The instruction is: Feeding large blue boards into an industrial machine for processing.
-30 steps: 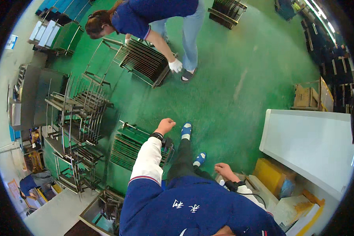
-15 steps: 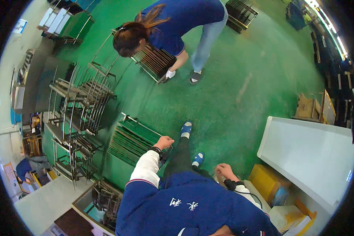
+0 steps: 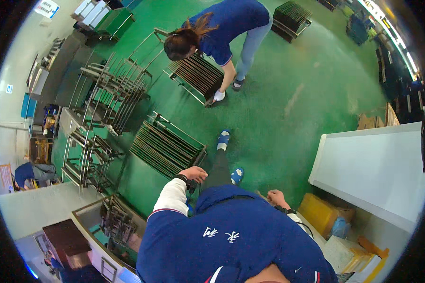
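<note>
My left hand (image 3: pixel 195 174) hangs with its fingers curled in, close to the near right corner of a metal rack (image 3: pixel 167 146) full of thin parallel slats on the green floor. Nothing shows in it, and a dark band circles its wrist. On the other side of my body, my right hand (image 3: pixel 277 197) is closed, with a thin brownish thing (image 3: pixel 261 194) beside its fingers that I cannot make out. Farther ahead, a co-worker (image 3: pixel 222 35) in a blue shirt bends over a similar slatted rack (image 3: pixel 196 75), one white-gloved hand (image 3: pixel 219 95) on its near right corner.
Metal frames (image 3: pixel 106 104) stand stacked at the left. A bin of metal parts (image 3: pixel 118 226) is at the lower left. Another slatted rack (image 3: pixel 292 20) sits far ahead. At right are a large white panel (image 3: pixel 368 165) and cardboard boxes (image 3: pixel 318 212).
The view has shifted, so racks and frames appear farther right. My left hand now shows clear below the near rack's corner. My right hand has moved slightly up. The co-worker stays bent over the rack.
</note>
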{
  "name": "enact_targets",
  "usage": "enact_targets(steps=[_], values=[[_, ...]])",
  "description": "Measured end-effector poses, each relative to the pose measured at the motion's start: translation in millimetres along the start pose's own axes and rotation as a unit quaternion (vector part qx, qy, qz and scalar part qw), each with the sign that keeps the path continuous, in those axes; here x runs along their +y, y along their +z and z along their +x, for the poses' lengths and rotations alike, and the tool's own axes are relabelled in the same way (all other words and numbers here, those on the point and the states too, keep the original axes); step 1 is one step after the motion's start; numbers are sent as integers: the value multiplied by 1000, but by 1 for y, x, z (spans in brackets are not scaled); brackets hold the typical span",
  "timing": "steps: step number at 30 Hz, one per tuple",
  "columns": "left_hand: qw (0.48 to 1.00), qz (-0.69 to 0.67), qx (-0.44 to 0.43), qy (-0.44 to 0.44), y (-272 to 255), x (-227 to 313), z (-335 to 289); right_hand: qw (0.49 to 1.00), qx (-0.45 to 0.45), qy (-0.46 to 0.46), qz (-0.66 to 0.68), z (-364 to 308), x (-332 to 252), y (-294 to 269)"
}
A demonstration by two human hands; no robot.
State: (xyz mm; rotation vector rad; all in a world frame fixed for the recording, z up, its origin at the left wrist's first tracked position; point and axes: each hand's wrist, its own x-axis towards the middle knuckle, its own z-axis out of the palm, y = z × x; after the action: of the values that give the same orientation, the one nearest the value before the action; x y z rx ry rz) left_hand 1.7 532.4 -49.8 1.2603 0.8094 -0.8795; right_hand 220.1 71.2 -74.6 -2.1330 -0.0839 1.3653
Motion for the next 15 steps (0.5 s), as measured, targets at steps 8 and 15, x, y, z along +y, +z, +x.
enact_targets(steps=[8,15], values=[[999,-10,29,17,40,-33,-34,981,31,-81,-176,-26,128,-20],[996,80,37,33,50,-58,-31,999,25,5,39,-37,23,-7]])
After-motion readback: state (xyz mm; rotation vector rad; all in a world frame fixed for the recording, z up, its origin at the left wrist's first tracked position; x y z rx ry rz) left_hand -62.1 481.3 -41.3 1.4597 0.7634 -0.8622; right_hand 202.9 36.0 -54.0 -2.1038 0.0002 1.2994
